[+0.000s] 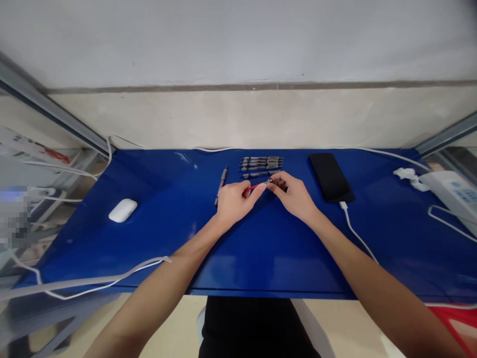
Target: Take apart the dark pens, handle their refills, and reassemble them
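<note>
Above the middle of the blue desk, my left hand [238, 199] is closed in a pinch on a thin red pen refill [257, 186]. My right hand [294, 194] meets it at the refill's right end, thumb and fingers pinched on a small dark and clear pen part [270, 182] mostly covered by the fingers. Just beyond the hands lies a row of dark pens [261, 162], several side by side. One more pen [257, 174] lies a little nearer, close to my right fingertips. Left of my left hand, another pen [223, 176] lies slanted, its lower part near the knuckles.
A black phone [331, 176] with a white charging cable [350, 223] lies to the right. A white earbud case [122, 210] sits on the left. White cables [112, 281] cross the front left edge. A white power strip [452, 191] is at far right; a wall stands behind the desk [261, 258].
</note>
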The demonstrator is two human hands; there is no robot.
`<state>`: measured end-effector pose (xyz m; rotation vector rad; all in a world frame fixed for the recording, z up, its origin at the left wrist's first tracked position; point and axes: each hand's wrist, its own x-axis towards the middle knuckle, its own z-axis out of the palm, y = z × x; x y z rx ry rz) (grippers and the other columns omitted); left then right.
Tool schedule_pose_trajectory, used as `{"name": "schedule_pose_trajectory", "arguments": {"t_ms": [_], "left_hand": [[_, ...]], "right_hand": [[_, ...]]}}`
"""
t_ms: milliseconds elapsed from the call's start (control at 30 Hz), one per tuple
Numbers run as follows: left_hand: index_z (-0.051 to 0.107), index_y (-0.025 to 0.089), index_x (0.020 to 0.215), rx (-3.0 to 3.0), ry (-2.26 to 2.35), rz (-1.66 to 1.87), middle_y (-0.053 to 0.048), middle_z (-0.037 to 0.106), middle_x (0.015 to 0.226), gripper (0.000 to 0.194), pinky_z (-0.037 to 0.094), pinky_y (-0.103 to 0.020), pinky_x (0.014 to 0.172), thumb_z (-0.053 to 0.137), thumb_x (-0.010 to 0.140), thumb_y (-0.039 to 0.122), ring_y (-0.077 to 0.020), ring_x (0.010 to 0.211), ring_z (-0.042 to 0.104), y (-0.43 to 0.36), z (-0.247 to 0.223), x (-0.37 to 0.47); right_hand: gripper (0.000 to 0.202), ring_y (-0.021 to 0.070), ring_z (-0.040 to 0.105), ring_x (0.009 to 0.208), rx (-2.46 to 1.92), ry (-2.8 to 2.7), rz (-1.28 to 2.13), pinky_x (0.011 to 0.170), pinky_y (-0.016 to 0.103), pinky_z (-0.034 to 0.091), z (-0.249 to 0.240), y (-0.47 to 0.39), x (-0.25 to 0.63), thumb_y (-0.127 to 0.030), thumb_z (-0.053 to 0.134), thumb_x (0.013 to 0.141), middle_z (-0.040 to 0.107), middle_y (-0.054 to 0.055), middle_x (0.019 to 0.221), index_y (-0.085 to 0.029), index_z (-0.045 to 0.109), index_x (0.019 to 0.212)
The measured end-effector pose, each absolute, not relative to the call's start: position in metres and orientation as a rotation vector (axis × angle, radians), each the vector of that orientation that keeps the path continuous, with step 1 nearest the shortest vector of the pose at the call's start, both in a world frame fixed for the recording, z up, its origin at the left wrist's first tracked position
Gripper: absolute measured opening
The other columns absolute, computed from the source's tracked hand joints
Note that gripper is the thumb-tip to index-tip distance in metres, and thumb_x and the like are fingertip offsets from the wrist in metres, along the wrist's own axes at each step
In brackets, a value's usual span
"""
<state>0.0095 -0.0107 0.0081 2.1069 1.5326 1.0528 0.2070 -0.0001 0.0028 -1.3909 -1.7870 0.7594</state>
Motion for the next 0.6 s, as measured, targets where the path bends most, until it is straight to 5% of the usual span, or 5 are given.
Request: {"name": "schedule_pose_trajectory", "arguments": {"t_ms": [233, 500, 600], "left_hand": [[0.032, 0.020, 0.056, 2.094, 1.560, 1.022, 0.003, 0.041, 0.048, 0.061, 0.023, -0.028, 0.052, 0.049, 0.095, 0.064, -0.0090, 0.046, 0.036, -0.0105, 0.0093, 0.0100], [0.037, 0.020, 0.055, 2.091, 1.599, 0.974, 0.002, 0.043, 0.047, 0.062, 0.024, -0.028, 0.052, 0.047, 0.095, 0.066, -0.0106, 0.045, 0.039, -0.0103, 0.0080, 0.0109], [0.040, 0.020, 0.055, 2.089, 1.630, 0.941, 0.002, 0.045, 0.047, 0.062, 0.023, -0.028, 0.052, 0.047, 0.094, 0.067, -0.0112, 0.045, 0.039, -0.0094, 0.0068, 0.0114]], "right_hand": [[0.023, 0.0150, 0.063, 0.062, -1.202, -1.557, 1.110, 0.063, 0.031, 0.050, 0.0026, 0.0006, 0.2061, -0.047, 0.056, 0.099, 0.069, -0.001, 0.072, -0.024, 0.050, 0.098], [0.036, 0.0132, 0.061, 0.050, -1.113, -1.342, 1.237, 0.039, 0.022, 0.036, 0.0059, 0.0011, 0.2030, -0.057, 0.064, 0.092, 0.069, -0.001, 0.065, -0.025, 0.048, 0.097], [0.039, 0.0137, 0.062, 0.050, -1.094, -1.277, 1.258, 0.040, 0.023, 0.041, 0.0061, 0.0015, 0.2028, -0.059, 0.066, 0.090, 0.069, -0.002, 0.066, -0.026, 0.047, 0.098]]}}
